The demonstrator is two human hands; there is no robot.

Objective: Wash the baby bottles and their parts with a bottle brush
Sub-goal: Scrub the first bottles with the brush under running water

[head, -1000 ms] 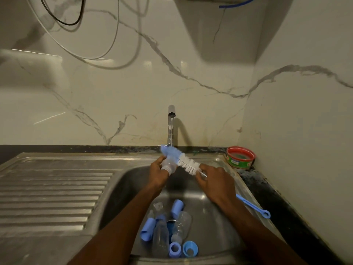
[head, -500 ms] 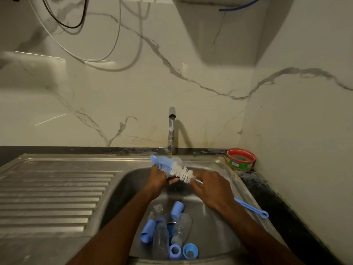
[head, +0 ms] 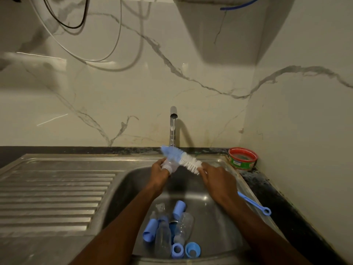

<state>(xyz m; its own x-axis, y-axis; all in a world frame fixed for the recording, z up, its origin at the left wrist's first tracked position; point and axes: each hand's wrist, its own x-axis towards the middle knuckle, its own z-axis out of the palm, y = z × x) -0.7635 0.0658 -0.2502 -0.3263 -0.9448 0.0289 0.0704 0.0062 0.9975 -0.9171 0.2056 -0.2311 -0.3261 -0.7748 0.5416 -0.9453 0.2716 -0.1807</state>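
Over the steel sink [head: 122,190], my left hand [head: 158,175] grips a clear baby bottle [head: 170,165] by its threaded neck, under the running tap [head: 173,127]. My right hand [head: 215,180] holds the bottle brush [head: 183,158] by its shaft; its white bristles and blue tip lie across the bottle, and the blue loop handle [head: 254,203] sticks out behind my wrist. In the basin lie two clear bottles [head: 162,240], blue caps [head: 150,230], blue rings [head: 192,249] and a clear teat [head: 160,207].
A ribbed steel drainboard [head: 53,194] lies to the left of the basin. A red and green tub [head: 242,158] stands in the back right corner on the dark counter. Marble walls close off the back and right; cables hang at the upper left.
The brush has slid back to the right and its tip has lifted, so the bottle's neck shows in my left hand again. Both hands stayed under the tap.
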